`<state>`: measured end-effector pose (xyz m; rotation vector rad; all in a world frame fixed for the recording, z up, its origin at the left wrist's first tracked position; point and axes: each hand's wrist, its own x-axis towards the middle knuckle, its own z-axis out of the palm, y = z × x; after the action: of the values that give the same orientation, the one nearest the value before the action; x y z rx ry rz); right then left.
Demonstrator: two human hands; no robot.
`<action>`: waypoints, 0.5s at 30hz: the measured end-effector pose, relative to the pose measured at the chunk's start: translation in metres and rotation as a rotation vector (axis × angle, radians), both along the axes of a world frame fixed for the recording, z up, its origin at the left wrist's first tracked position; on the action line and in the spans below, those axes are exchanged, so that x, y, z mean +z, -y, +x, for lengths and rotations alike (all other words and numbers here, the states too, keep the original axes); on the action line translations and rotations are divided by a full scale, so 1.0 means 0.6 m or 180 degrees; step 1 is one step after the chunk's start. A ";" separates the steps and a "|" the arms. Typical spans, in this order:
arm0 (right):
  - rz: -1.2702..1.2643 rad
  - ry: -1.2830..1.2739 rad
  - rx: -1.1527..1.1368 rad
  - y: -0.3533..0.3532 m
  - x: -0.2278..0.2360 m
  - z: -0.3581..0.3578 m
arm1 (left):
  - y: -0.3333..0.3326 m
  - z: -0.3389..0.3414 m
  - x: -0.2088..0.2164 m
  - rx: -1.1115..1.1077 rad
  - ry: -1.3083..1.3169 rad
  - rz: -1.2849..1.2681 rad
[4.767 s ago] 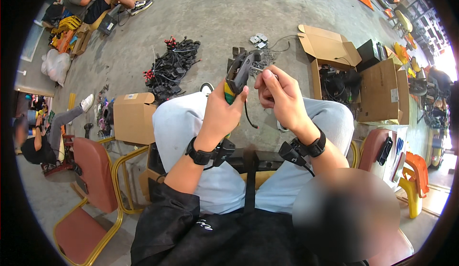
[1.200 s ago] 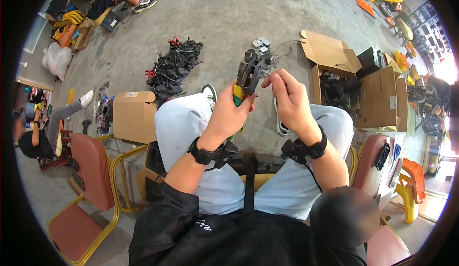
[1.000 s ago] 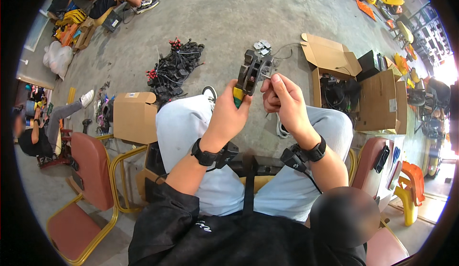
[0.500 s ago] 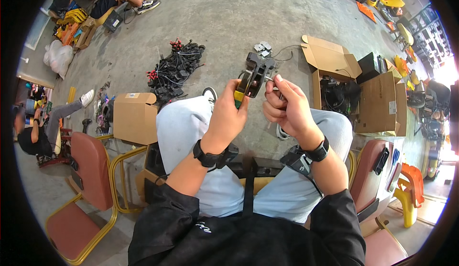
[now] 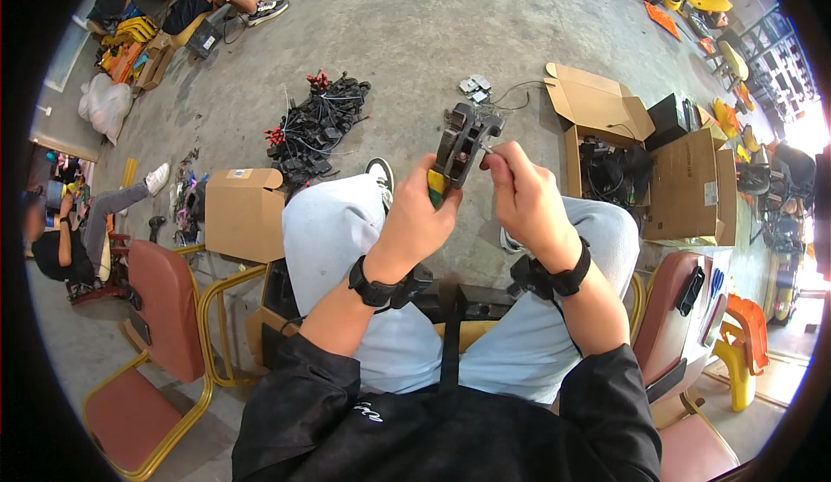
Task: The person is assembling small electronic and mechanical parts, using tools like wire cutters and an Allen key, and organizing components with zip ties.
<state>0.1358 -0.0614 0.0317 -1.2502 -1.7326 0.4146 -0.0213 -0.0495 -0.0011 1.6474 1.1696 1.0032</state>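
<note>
In front of my knees, my left hand point(image 5: 414, 226) is closed around a black, hollow, bracket-like part point(image 5: 468, 146). A yellow-and-green piece point(image 5: 437, 184) shows between that hand's fingers and the part's lower end; I cannot tell whether it is a separate thing. My right hand point(image 5: 538, 194) is closed in a pinch at the part's right side. From its fingertips a short, thin metal piece point(image 5: 486, 148) reaches to the black part. The rest of this metal piece is hidden by my fingers.
A heap of black parts with cables point(image 5: 320, 131) lies on the floor ahead left. Small grey pieces point(image 5: 475, 88) lie ahead. An open cardboard box point(image 5: 597, 105) stands right. Chairs point(image 5: 164, 309) flank me. Two other people sit at the left.
My right hand has turned, its back now more to the camera, and its fingers have curled in. The black part has shifted slightly toward me and to the right with my left hand.
</note>
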 end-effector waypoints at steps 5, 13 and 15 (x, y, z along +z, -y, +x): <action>0.0082 0.0025 0.0061 -0.011 0.007 0.003 | 0.001 0.001 0.014 -0.0228 0.0536 -0.1015; -0.1554 -0.1610 0.0431 -0.004 0.011 -0.001 | -0.008 -0.007 0.000 0.0116 -0.0064 0.0017; -0.1706 -0.1980 0.0585 -0.005 0.008 -0.001 | -0.009 -0.010 -0.001 0.0184 -0.0286 0.0009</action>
<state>0.1351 -0.0583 0.0366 -1.1453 -1.2275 1.2938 -0.0275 -0.0439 -0.0019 1.6842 1.2822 0.9756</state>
